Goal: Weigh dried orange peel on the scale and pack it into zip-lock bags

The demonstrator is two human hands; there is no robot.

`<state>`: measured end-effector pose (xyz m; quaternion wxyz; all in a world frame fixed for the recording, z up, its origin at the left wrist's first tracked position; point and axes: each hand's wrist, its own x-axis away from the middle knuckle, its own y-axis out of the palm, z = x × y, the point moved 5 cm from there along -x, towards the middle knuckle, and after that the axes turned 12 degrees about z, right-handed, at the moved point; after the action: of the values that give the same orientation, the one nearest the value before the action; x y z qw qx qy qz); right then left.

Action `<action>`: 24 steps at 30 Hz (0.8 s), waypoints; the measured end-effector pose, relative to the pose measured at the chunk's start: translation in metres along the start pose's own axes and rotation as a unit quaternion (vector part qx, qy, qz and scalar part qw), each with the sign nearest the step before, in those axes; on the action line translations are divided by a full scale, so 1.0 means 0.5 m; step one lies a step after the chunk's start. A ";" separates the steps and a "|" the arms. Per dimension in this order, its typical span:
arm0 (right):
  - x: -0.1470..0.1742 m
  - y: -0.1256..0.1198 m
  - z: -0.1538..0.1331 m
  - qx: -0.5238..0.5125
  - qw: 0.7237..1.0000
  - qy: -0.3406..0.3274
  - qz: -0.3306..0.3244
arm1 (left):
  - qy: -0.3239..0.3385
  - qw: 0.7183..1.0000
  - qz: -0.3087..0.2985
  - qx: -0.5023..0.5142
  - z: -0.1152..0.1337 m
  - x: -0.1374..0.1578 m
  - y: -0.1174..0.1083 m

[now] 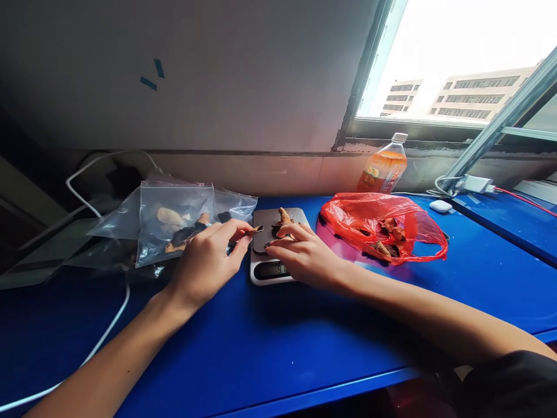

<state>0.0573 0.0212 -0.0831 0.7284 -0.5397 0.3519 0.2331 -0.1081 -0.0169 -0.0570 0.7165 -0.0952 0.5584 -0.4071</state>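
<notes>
A thin brown dried piece [257, 230], perhaps of mushroom or peel, is pinched between the thumb and fingers of my left hand [211, 255], at the left edge of a small kitchen scale [262, 244]. On the scale's grey plate rests a larger dried brown piece [284, 217] with a dark underside. My right hand [307, 255] reaches over the plate, its thumb and bent index finger apart, fingertips close to that larger piece. Whether they touch it I cannot tell. The hand partly covers the display [270, 269], where "9" and part of another digit show.
Clear zip bags [176, 197] with dried pieces lie left of the scale. On the right is a red plastic bag [348, 209] holding more pieces. Behind it stands a drink bottle [387, 165]. A white earbud case [440, 206] and charger [476, 184] sit farther right. A white cable [117, 316] crosses the blue table [278, 348].
</notes>
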 end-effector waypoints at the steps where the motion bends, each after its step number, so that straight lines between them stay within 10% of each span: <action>1: 0.001 -0.008 -0.002 -0.012 0.999 -0.011 0.034 | 0.001 1.000 -0.004 -0.001 0.001 0.001 0.001; 13: 0.065 -0.208 0.067 0.075 0.952 0.107 0.277 | 0.022 0.999 0.005 -0.023 0.018 -0.002 -0.010; 18: 0.099 -0.221 0.133 0.100 0.912 0.232 0.324 | 0.015 0.999 0.017 -0.033 0.018 -0.010 -0.022; 24: 0.078 -0.190 0.085 0.052 0.935 0.202 0.287 | 0.005 0.999 0.009 -0.051 0.006 -0.010 -0.017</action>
<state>0.1616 0.0304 -0.0464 0.5711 -0.4124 0.6436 0.2992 -0.1096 -0.0199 -0.0473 0.7113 -0.1244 0.5831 -0.3723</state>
